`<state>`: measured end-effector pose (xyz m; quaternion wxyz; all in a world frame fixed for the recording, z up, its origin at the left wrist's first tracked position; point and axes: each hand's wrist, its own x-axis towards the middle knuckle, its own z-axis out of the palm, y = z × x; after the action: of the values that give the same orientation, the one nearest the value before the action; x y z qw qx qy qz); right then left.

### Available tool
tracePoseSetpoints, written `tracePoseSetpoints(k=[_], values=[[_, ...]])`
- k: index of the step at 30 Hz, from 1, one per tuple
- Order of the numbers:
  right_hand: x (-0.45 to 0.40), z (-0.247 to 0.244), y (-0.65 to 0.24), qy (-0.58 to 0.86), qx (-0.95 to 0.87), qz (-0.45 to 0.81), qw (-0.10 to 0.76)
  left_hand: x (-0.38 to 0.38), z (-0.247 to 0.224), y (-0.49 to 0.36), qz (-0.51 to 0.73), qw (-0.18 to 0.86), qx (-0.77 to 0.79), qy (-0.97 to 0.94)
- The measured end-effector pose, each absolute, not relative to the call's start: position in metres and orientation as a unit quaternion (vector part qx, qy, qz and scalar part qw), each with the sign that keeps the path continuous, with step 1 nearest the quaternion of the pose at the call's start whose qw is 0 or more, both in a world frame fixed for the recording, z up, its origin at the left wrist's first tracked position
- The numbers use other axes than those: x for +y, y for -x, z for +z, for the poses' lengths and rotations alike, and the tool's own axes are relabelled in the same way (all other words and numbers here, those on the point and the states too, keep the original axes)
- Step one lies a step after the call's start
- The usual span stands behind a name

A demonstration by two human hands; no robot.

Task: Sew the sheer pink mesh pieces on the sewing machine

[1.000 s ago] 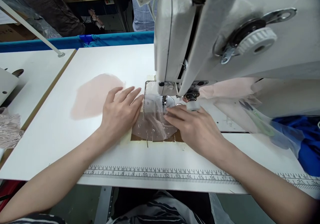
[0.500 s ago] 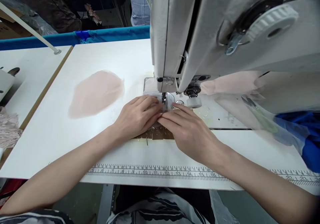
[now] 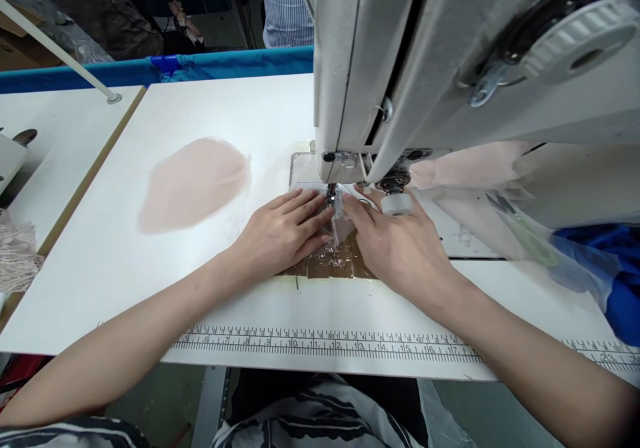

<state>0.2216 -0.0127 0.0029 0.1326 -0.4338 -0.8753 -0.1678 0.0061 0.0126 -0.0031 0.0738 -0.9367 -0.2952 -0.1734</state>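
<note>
Just left of the presser foot (image 3: 331, 193) of a sewing machine (image 3: 370, 68), my left hand (image 3: 283, 231) lies palm down with its fingers slightly apart. It rests on a small piece of thin, see-through material (image 3: 341, 225). On the right of the foot, my right hand (image 3: 400, 241) has its fingers bent, with the index fingertip at that material's edge; the machine partly hides the other fingers. Whether it grips the material is unclear. Brown tape (image 3: 330, 265) lies on the table below the foot.
A thin pink fabric piece (image 3: 195, 185) lies on the white table (image 3: 240, 328) at left. More pink fabric (image 3: 470, 165), green-handled snips (image 3: 533, 235) and blue cloth (image 3: 615, 255) are at right. People stand beyond the blue edge (image 3: 240, 65).
My right hand has moved right, away from my left fingertips, and its fingers are more bent. My left hand has shifted slightly right and its fingers have spread. More see-through material and brown tape show between them.
</note>
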Motion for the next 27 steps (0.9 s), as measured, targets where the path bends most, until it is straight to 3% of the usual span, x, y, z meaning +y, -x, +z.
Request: tracePoseSetpoints(k=[27], values=[[-0.0105, -0.0010, -0.2221, 0.424, -0.877, -0.176, 0.141, 0.0165, -0.0043, -0.0033, -0.151, 0.075, -0.304, 0.937]])
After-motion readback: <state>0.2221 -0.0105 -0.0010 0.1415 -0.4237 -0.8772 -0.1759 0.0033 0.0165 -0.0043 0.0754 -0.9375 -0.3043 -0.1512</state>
